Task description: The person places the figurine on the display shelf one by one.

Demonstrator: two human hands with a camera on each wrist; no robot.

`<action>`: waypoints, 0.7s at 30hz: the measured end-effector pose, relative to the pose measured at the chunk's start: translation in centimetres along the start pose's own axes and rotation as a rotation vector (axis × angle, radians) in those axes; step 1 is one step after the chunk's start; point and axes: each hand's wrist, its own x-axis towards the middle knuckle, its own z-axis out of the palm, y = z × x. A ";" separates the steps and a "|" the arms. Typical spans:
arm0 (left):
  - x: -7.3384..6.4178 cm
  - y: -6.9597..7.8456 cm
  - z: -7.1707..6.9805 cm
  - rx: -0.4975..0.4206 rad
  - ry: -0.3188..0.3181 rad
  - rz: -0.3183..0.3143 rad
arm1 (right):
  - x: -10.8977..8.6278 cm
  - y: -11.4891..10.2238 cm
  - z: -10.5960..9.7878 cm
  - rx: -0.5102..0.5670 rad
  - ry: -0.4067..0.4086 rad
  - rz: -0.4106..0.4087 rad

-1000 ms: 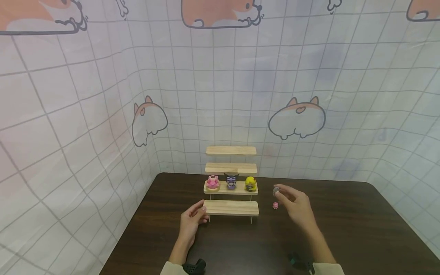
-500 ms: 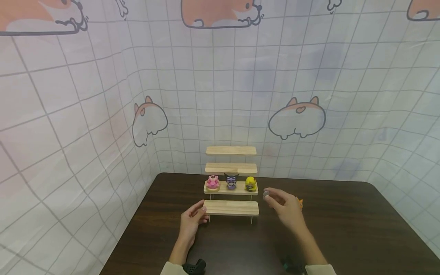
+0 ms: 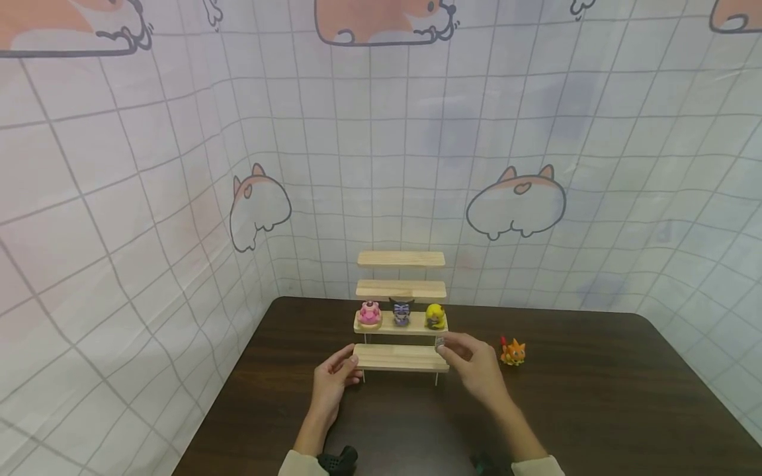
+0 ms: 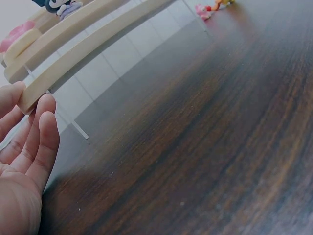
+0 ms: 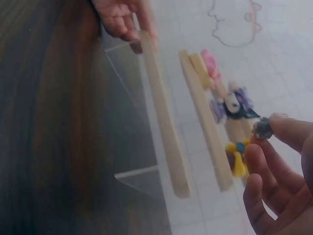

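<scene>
My left hand point(image 3: 329, 385) grips the left end of the lowest wooden shelf point(image 3: 401, 357), thumb on top and fingers underneath. Between the thumb and fingertips of my right hand point(image 3: 478, 371) is a small grey figurine point(image 5: 262, 128), held over the right end of that shelf in the head view. One tier higher stand three figurines: a pink one point(image 3: 370, 315) at the left, a purple one with black pointed ears point(image 3: 401, 313) in the middle, and a yellow one point(image 3: 435, 317) at the right.
Two upper shelves, the top one point(image 3: 401, 258) included, bear nothing. An orange figurine point(image 3: 513, 352) stands on the dark wooden table point(image 3: 601, 390), right of the rack. A tiny pink figurine point(image 4: 203, 11) shows in the left wrist view. A grid-patterned cloth point(image 3: 381, 145) hangs behind.
My right hand has moved left with the grey figurine, from beside the rack to the lowest shelf's right end. The orange figurine has come into sight. My left hand has stayed put.
</scene>
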 end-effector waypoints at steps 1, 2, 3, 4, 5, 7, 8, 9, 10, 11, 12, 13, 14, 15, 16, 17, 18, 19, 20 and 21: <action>0.0 0.0 0.0 0.001 0.000 -0.001 | 0.0 -0.1 0.3 0.003 -0.003 -0.002; 0.0 0.0 0.0 0.003 0.001 -0.001 | -0.1 -0.1 0.6 0.014 -0.007 -0.009; 0.1 0.0 0.0 0.003 0.001 -0.003 | -0.1 -0.1 0.9 0.025 -0.013 -0.009; 0.1 0.0 0.0 0.005 0.001 -0.003 | -0.1 -0.1 1.2 0.031 -0.020 -0.009; 0.1 0.0 0.0 0.006 0.002 -0.004 | -0.2 -0.2 1.5 0.040 -0.026 -0.012; 0.2 -0.1 0.0 0.008 0.002 -0.007 | -0.3 -0.4 2.1 0.058 -0.036 -0.016; 0.2 -0.1 0.0 0.006 0.001 -0.006 | -0.3 -0.5 2.4 0.062 -0.043 -0.015; 0.2 -0.1 0.0 0.005 0.000 -0.005 | -0.3 -0.6 2.8 0.056 -0.047 -0.010; 0.2 -0.1 0.0 0.004 0.000 -0.005 | -0.3 -0.7 3.1 0.047 -0.051 -0.012; 0.2 -0.1 0.0 0.002 0.001 -0.006 | -0.2 -0.8 3.4 0.039 -0.054 -0.014; 0.1 -0.1 0.0 0.001 0.001 -0.006 | -0.2 -0.9 3.7 0.027 -0.060 -0.015; 0.1 -0.1 0.0 0.002 0.002 -0.006 | -0.1 -1.0 4.0 0.014 -0.066 -0.017; 0.1 -0.1 0.0 0.003 0.002 -0.006 | 0.0 -1.1 4.3 0.007 -0.073 -0.018; 0.1 -0.1 0.0 0.004 0.003 -0.007 | 0.1 -1.2 4.6 0.001 -0.079 -0.019; 0.1 -0.1 0.0 0.007 0.003 -0.007 | 0.2 -1.4 4.9 -0.002 -0.088 -0.019; 0.1 -0.1 0.0 0.009 0.004 -0.007 | 0.3 -1.5 5.2 -0.003 -0.096 -0.021; 0.0 0.0 0.0 0.012 0.005 -0.007 | 0.5 -1.6 5.5 -0.005 -0.105 -0.019; 0.0 0.0 0.0 0.016 0.005 -0.008 | 0.6 -1.8 5.7 -0.006 -0.111 -0.021; 0.0 0.1 -0.1 0.021 0.005 -0.007 | 0.7 -1.8 6.0 -0.006 -0.118 -0.023; 0.0 0.1 -0.1 0.023 0.005 -0.008 | 0.9 -2.0 6.2 -0.009 -0.123 -0.024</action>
